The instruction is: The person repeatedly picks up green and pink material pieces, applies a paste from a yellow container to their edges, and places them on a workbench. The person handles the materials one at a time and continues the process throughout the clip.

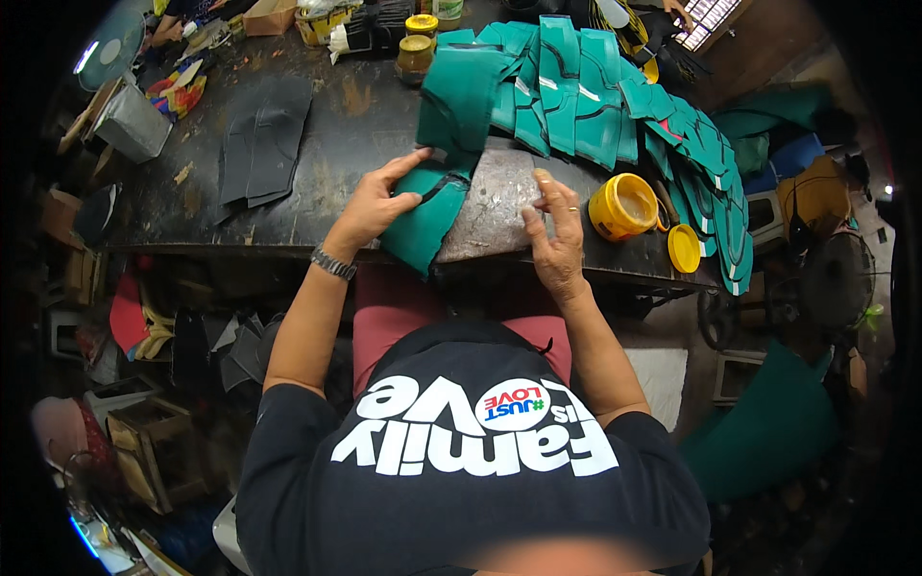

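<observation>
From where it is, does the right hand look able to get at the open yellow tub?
Probably yes: the right hand appears empty, and the open yellow tub stands just to its right, with nothing visible between them.

A black-topped workbench [336, 182] (its finish worn to brown in patches) spanned the upper area. A barred, brightly lit window [709, 19] was located at upper right, an electric fan [108, 50] at upper left. An open wooden box [130, 451] occupied the lower left; grey floor [667, 326] showed at right.
</observation>
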`<state>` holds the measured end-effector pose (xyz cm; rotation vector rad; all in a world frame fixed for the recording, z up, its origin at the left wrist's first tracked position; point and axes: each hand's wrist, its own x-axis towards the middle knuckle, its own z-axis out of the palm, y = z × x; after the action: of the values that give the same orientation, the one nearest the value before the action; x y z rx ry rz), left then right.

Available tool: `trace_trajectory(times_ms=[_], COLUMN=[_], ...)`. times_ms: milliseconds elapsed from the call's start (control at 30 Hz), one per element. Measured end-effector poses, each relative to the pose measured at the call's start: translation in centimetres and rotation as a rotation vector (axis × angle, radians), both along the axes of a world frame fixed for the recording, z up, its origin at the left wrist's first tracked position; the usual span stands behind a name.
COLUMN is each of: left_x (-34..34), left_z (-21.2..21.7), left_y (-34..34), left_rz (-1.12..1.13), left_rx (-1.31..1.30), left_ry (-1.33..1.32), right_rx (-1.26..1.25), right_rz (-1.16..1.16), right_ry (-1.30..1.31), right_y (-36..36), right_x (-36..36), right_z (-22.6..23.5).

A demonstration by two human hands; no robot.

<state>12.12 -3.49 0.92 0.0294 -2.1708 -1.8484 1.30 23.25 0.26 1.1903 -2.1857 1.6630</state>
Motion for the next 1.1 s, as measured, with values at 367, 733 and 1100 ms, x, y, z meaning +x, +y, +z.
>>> trace_trajectory(times_ms=[367,733,1100], left_x=[-9.3,-20.7,-11.1], left_z=[10.5,7.0,3.9], left_y=[-8.7,-13.9,-19.2], left_rz=[-0.046,0.115,0.718], left_rx=[0.160,-0.134,-0.744], left_ry=[0.011,-0.418,-0.050], right_rx=[-0.031,-0.043,-0.073], right_rz=[-0.199,-0.219,-0.227], right_ry=[0.078,0.127,0.082], right_y=[-0.3,-0.4,-0.4], right_x=[-1.0,-1.0,-0.7], right_z=[-4.1,-4.1,-4.2])
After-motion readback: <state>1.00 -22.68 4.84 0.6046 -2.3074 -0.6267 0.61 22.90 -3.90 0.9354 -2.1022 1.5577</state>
